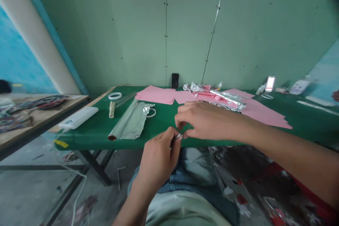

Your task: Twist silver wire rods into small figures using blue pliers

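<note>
Close to the table's front edge, my left hand (162,152) pinches a small crumpled piece of silver foil (179,136) between thumb and index finger. My right hand (194,118) meets it from the right, fingers curled and thumb tip against the foil's end. Its fingertips partly hide behind my left hand. Left of my hands lies a roll of silver foil (126,122), its loose sheet (136,123) spread to the right. Beyond my right hand, crumpled foil strips (227,99) lie over pink paper sheets (156,94).
The green table (90,141) carries a tape roll (114,95), a small pale cylinder (112,109), thin clear rods and a white power bank (79,117) with a cable. A phone (175,81) leans on the wall. Bottles (300,86) and a ruler (317,107) lie right.
</note>
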Demonstrator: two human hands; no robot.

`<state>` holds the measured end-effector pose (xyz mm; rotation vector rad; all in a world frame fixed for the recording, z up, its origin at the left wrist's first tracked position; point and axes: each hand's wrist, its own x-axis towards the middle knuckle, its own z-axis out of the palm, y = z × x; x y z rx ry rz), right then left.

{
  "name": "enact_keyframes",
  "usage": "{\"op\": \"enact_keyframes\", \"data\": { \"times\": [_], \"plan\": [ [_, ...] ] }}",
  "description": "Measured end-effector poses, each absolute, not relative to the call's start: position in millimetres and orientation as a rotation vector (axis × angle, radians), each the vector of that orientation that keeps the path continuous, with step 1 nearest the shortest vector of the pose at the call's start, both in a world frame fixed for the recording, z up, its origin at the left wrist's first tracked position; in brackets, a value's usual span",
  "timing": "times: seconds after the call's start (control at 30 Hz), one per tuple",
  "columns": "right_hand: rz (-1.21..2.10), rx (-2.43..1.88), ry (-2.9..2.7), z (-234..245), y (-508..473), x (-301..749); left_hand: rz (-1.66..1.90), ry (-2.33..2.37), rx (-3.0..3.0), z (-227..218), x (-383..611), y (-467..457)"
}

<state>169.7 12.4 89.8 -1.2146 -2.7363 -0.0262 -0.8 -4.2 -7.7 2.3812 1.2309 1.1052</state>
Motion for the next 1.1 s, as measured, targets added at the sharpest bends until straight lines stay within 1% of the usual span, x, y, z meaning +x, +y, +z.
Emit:
{"op": "enact_keyframes", "data": {
  "times": [0.13,0.23,0.47,0.57,0.67,0.73,0.83,0.93,1.03,1.1],
  "plan": [
    [-0.442,-0.974,-2.671,76.1,6.4,169.0,1.166,1.212,2.193,-10.9,-2.2,-3.5],
    [-0.647,-0.775,-2.588,67.3,4.7,173.3,1.247,1.111,1.999,-13.9,-3.1,-3.5],
    [-0.876,-0.574,-2.523,57.8,-2.3,183.7,1.223,0.829,1.676,-15.3,-2.4,0.0],
    [-1.038,-0.48,-2.533,54.2,-4.9,187.2,1.181,0.778,1.57,-16.0,-1.5,1.5],
    [-1.107,-0.417,-2.53,49.8,-6.4,190.8,1.165,0.787,1.582,-16.2,-2.1,-0.3],
    [-1.018,-0.44,-2.531,50.4,-8.3,192.6,1.22,0.857,1.724,-14.0,-3.8,-3.9],
    [-0.67,-0.629,-2.463,60.9,-12.6,192.6,1.279,1.004,2.067,-7.8,-7.5,-11.3],
    [-0.37,-0.873,-2.383,76.6,-14.3,189.7,1.339,1.012,2.352,-3.4,-9.2,-16.3],
    [-0.155,-0.985,-2.5,87.8,-10.5,186.3,1.401,1.0,2.51,-3.7,-8.3,-16.9],
    [-0.089,-0.99,-2.577,92.0,-6.1,184.9,1.405,1.019,2.552,-5.2,-7.4,-15.9]
  ]
}}
